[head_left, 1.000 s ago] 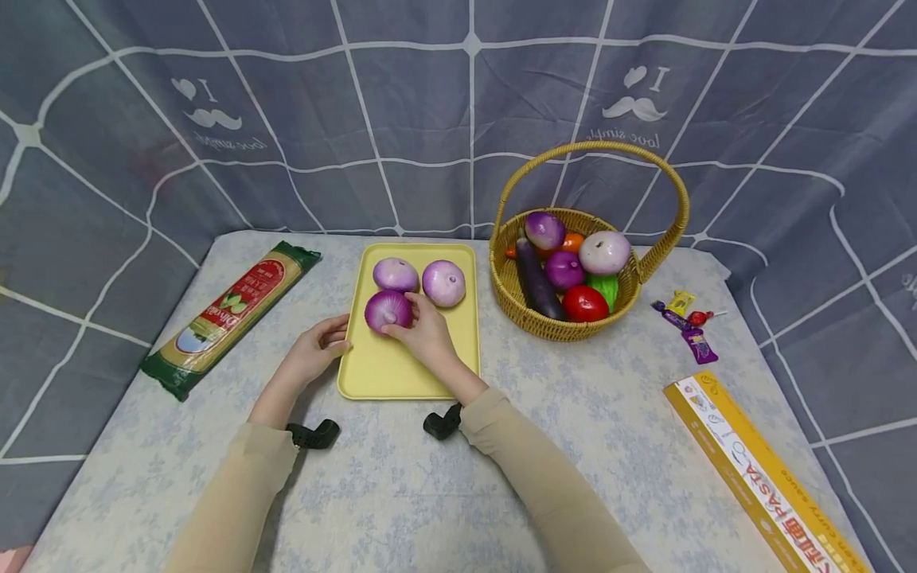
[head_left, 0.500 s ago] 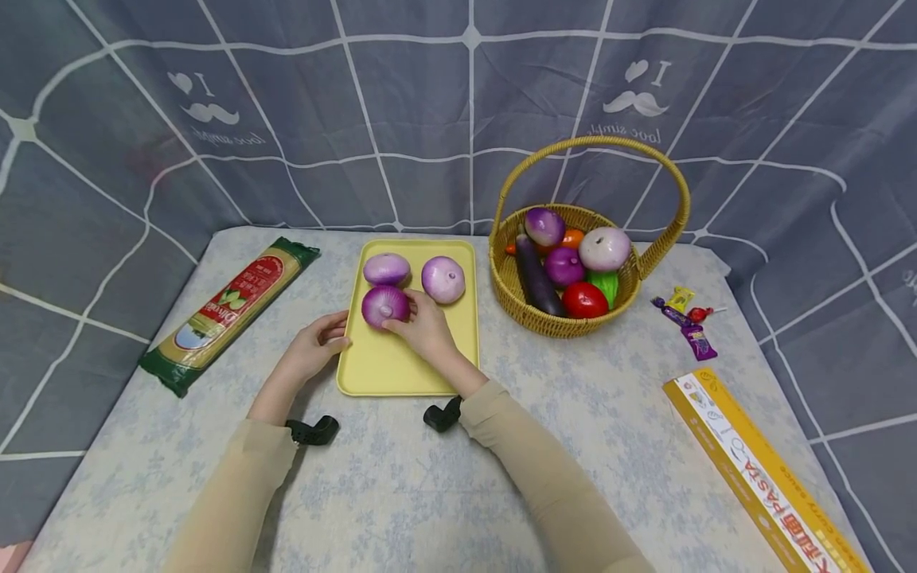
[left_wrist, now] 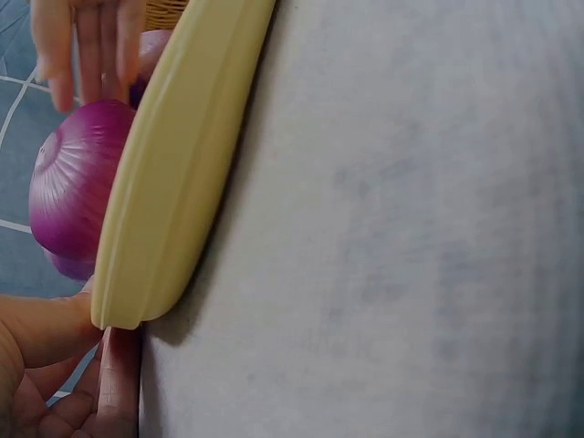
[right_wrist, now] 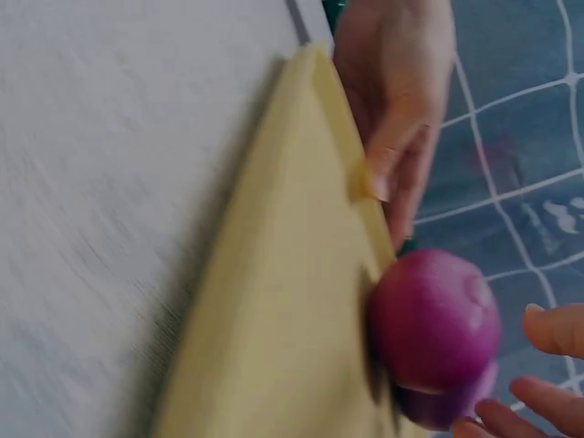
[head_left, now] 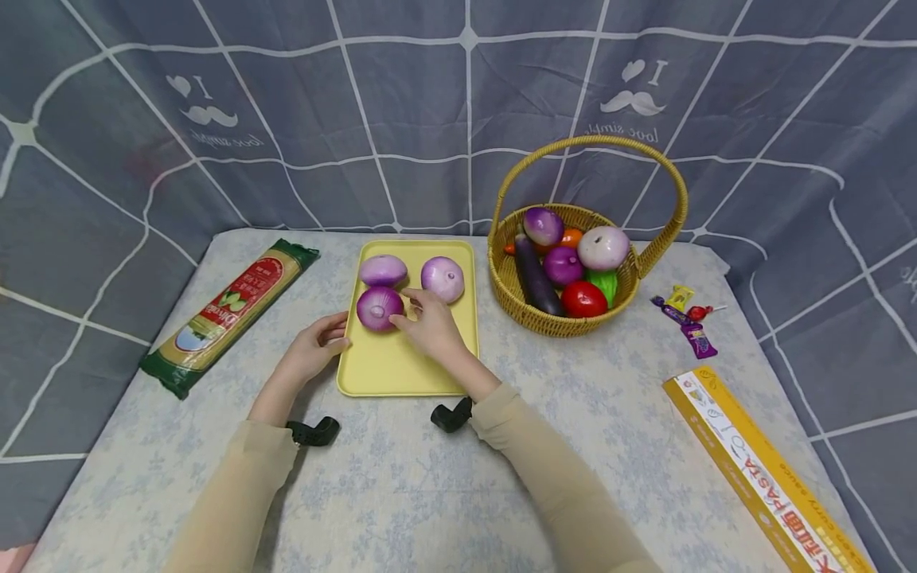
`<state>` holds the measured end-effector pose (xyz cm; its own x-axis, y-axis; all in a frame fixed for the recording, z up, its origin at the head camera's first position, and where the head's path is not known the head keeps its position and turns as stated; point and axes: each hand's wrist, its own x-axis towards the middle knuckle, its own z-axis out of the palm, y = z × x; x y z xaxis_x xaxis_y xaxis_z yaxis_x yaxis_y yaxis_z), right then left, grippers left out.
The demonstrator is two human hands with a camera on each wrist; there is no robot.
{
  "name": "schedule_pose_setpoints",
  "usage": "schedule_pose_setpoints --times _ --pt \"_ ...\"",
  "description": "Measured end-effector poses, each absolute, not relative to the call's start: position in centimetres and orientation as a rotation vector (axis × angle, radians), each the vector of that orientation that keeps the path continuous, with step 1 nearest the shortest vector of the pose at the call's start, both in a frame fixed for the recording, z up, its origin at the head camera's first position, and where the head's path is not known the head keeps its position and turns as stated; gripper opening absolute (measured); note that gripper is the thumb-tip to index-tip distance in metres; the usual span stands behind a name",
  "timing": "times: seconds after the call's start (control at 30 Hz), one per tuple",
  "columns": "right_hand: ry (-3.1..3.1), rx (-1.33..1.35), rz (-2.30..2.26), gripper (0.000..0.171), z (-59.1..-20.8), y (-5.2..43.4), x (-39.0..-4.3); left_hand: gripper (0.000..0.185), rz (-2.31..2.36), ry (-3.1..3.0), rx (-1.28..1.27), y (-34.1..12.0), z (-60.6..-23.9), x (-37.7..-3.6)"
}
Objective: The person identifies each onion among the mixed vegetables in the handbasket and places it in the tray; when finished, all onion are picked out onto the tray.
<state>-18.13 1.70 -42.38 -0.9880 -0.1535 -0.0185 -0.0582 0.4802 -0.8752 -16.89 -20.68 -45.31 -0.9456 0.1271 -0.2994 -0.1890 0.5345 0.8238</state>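
Three purple onions lie on a yellow tray (head_left: pixel 401 370). The darkest onion (head_left: pixel 380 309) sits at the left, with a paler onion (head_left: pixel 383 270) behind it and another pale onion (head_left: pixel 442 278) at the back right. My left hand (head_left: pixel 314 348) holds the tray's left edge. In the left wrist view its thumb is at the rim and its fingers lie below. My right hand (head_left: pixel 431 325) hovers over the tray just right of the dark onion (right_wrist: pixel 436 319), fingers spread and holding nothing. The right wrist view shows a gap between its fingertips (right_wrist: pixel 538 330) and that onion.
Right of the tray stands a wicker basket (head_left: pixel 555 325) with a tall handle, holding an eggplant (head_left: pixel 536 278), a tomato (head_left: pixel 584 300) and other vegetables. A pasta packet (head_left: pixel 229 318) lies left. Wrapped candies (head_left: pixel 698 341) and a long pasta box (head_left: pixel 770 477) lie right.
My right hand has slid the dark onion a little left, nudging the onion behind it, then let go and drawn back to the right. The left hand stays at the tray's edge.
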Motion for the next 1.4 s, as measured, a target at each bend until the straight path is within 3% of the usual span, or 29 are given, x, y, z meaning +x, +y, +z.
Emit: schedule_pose_setpoints --times 0.17,0.47,0.93,1.4 --pt "2.569 -0.303 -1.643 0.037 -40.6 3.9 -17.9 0.057 1.384 2.458 -0.065 -20.8 -45.4 -16.9" --pt "2.563 -0.328 -1.74 0.031 -38.8 10.4 -17.0 0.057 1.396 2.453 -0.038 -20.8 -45.5 -16.9" --pt "2.764 0.024 -1.798 0.032 -38.7 21.8 -15.6 0.057 1.379 2.465 -0.035 -20.7 -45.4 -16.8" --pt "2.922 0.453 -1.876 0.04 -38.7 25.9 -16.2 0.057 1.372 2.476 -0.03 -20.7 -45.5 -16.7"
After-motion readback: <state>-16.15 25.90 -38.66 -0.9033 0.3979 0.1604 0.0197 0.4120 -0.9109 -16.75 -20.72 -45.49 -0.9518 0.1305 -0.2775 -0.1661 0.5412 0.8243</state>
